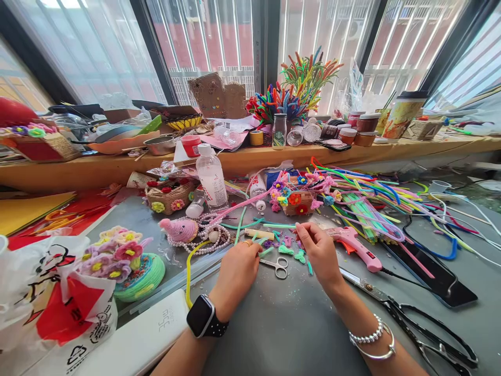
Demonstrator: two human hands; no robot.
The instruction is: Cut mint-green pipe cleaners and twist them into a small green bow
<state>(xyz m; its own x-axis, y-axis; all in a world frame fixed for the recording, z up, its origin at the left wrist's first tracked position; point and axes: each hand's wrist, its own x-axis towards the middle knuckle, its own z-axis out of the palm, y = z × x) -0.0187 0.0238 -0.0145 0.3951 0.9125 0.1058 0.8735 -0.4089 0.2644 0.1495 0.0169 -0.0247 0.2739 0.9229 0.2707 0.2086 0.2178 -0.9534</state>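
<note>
My left hand [239, 265] is closed low over the grey table, its fingertips beside short pale green pipe cleaner pieces [266, 254]. What it grips, if anything, is hidden. My right hand [320, 251] has thumb and forefinger pinched at the end of a teal pipe cleaner [278, 225]. Between the hands lie small nail scissors [280, 267] and small green pipe cleaner shapes [299, 256]. A pink hot glue gun [358, 249] rests just right of my right hand. Behind the fingers is a pale glue stick or rod [259, 234].
Large black-handled scissors [391, 303] lie at right, near a dark phone [430, 274]. Loose pipe cleaners [364, 209] spread behind. A flower basket [299, 201], a plastic bottle [211, 177] and a pink crocheted figure [182, 230] stand farther back. A white box [136, 334] occupies the left front.
</note>
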